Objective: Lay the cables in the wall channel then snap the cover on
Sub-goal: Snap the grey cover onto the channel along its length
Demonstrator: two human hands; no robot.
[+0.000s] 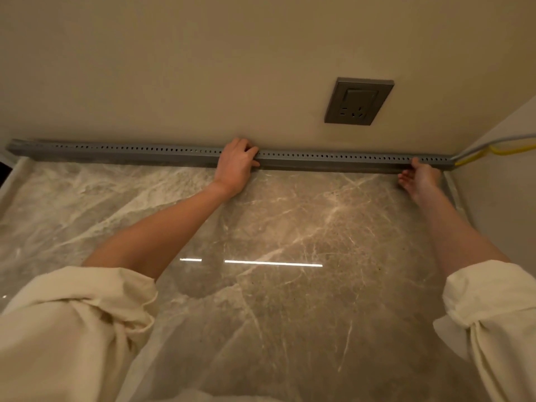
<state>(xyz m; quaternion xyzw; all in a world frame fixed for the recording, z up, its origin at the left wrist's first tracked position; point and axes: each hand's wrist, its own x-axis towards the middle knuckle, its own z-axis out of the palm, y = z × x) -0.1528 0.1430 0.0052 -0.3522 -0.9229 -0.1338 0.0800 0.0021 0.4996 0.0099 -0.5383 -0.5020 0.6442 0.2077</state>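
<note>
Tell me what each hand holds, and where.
The left hand grips the grey perforated cable channel near its middle. The right hand touches its right end with straight fingers, gripping nothing.

A glossy grey-brown marble floor (290, 227), veined white and mirroring a strip of light (272, 263), meets a plain beige wall (174, 68) bearing a dark grey socket (359, 101) near the right corner.

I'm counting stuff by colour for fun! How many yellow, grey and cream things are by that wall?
Yellow: 1, the yellow cable at the channel's right end.
Grey: 3, the channel along the wall's base, the wall socket above it, and the grey cable.
Cream: 2, the rolled-up sleeves.
Total: 6.
</note>
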